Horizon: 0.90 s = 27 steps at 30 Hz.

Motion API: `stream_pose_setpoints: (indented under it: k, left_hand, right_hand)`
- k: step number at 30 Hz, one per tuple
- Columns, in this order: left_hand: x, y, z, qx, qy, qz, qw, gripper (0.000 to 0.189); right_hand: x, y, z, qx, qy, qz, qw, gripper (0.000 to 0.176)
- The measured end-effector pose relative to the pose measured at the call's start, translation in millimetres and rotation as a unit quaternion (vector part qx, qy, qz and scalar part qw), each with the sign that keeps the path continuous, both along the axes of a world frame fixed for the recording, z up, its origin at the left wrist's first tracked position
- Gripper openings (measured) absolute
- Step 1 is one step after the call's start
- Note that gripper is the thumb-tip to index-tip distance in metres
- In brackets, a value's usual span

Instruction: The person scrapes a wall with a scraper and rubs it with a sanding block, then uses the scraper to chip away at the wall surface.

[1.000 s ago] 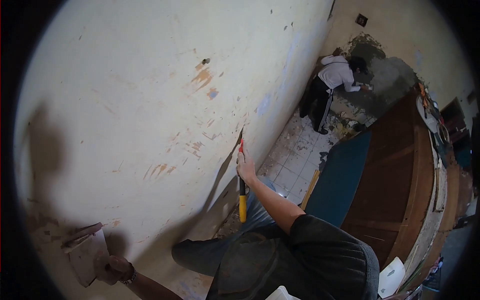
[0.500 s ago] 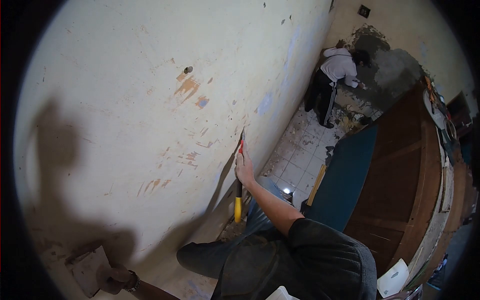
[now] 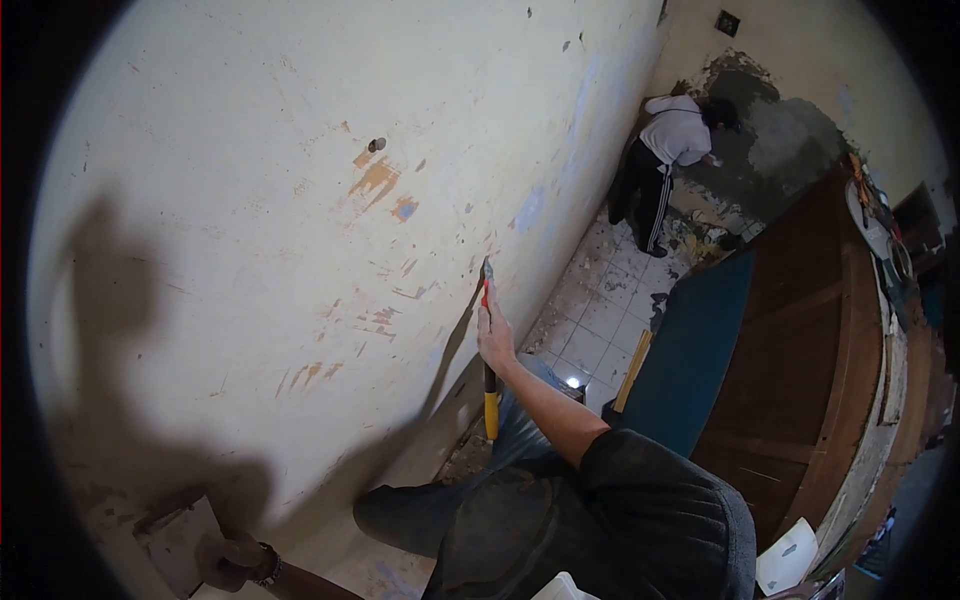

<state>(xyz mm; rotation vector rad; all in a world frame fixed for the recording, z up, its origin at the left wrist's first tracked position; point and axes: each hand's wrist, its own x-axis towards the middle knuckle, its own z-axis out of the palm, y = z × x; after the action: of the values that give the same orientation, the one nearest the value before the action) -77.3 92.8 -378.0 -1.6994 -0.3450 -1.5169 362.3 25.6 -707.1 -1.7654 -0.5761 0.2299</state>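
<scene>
My right hand [image 3: 496, 342] is closed around a long tool with a black and yellow handle [image 3: 491, 412] and a red part near its head. The tool's narrow metal tip [image 3: 487, 268] is at the pale wall [image 3: 250, 250], beside small scraped marks. At the lower left, in shadow, my left hand [image 3: 232, 562] grips a flat, pale rectangular plate [image 3: 180, 545] close to the wall. A bracelet circles the left wrist. Orange-brown scrapes [image 3: 374, 180] show on the wall left of the tool.
Another person [image 3: 676, 135] in a light top bends toward a dark grey patch [image 3: 785, 140] on the far wall. A large brown wooden panel [image 3: 790, 370] with a blue-green section stands at right. Debris lies on the tiled floor [image 3: 603, 316].
My right hand has shifted slightly right and down, and the yellow handle end has swung right. My left hand has barely moved. The other person's arm has drawn back a little.
</scene>
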Motion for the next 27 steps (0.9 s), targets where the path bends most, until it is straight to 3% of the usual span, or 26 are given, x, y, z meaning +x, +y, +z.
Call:
stream_pose_setpoints:
  k: [5, 9, 14, 16, 19, 22, 24, 25, 27]
  left_hand:
    - [2, -2, -1, -0.042, 0.021, -0.031, 0.998, 0.033]
    - [-8, -2, -5, -0.001, 0.013, 0.051, 0.999, 0.036]
    - [-16, 1, -7, 0.018, 0.018, 0.074, 0.997, 0.038]
    - [-2, -1, -3, -0.004, 0.009, 0.023, 1.000, 0.036]
    - [5, -4, -4, -0.033, -0.042, 0.036, 0.998, 0.035]
    - [-11, -2, -8, -0.022, -0.018, 0.076, 0.997, 0.034]
    - [1, -4, -1, -0.023, 0.009, 0.056, 0.998, 0.033]
    - [6, -5, 2, -0.029, 0.027, 0.021, 0.999, 0.033]
    - [3, -5, -2, -0.032, 0.033, 0.026, 0.999, 0.033]
  right_hand:
    - [3, -11, 4, -0.026, 0.078, 0.046, 0.996, 0.055]
    - [1, -9, 0, 0.003, 0.088, 0.041, 0.995, 0.054]
    - [1, -8, 16, -0.047, 0.068, 0.038, 0.996, 0.054]
    - [-4, -3, 14, -0.056, 0.076, 0.035, 0.995, 0.054]
    - [-11, 7, 6, 0.017, 0.002, -0.019, 1.000, 0.053]
    - [-11, 11, 23, -0.033, 0.063, 0.004, 0.997, 0.055]
    - [-15, 7, 59, 0.051, 0.327, 0.040, 0.943, 0.051]
    - [-5, 12, 61, 0.052, 0.324, 0.040, 0.944, 0.051]
    - [21, 27, 65, 0.196, 0.503, 0.007, 0.842, 0.042]
